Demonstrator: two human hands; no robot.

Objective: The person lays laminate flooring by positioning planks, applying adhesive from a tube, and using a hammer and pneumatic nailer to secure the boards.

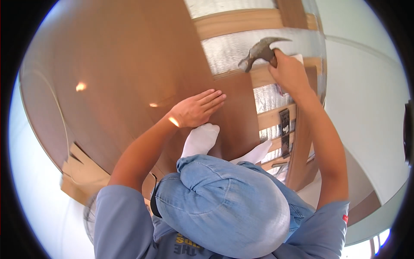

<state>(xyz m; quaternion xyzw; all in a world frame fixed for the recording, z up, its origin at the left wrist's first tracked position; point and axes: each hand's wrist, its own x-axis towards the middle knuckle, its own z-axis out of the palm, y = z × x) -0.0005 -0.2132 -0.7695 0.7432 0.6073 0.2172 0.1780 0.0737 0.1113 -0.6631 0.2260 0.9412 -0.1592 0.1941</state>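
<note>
My right hand (290, 74) is wrapped round the handle of a claw hammer (261, 50). The hammer is raised near the end of a brown floorboard (236, 110), its striking face toward the board and its claw pointing away to the right. Flat on the brown boards lies my left hand (199, 108), fingers stretched out, beside my white-socked foot. Past the board's edge, light wooden battens (237, 24) cross over silver foil (228, 49).
Laid brown flooring (120, 52) spreads to the left, with a thin pale cord (58, 101) across it. Cut cardboard (84, 170) lies at the lower left. A dark metal strip (284, 131) rests on the battens at right, near a curving white wall (358, 82).
</note>
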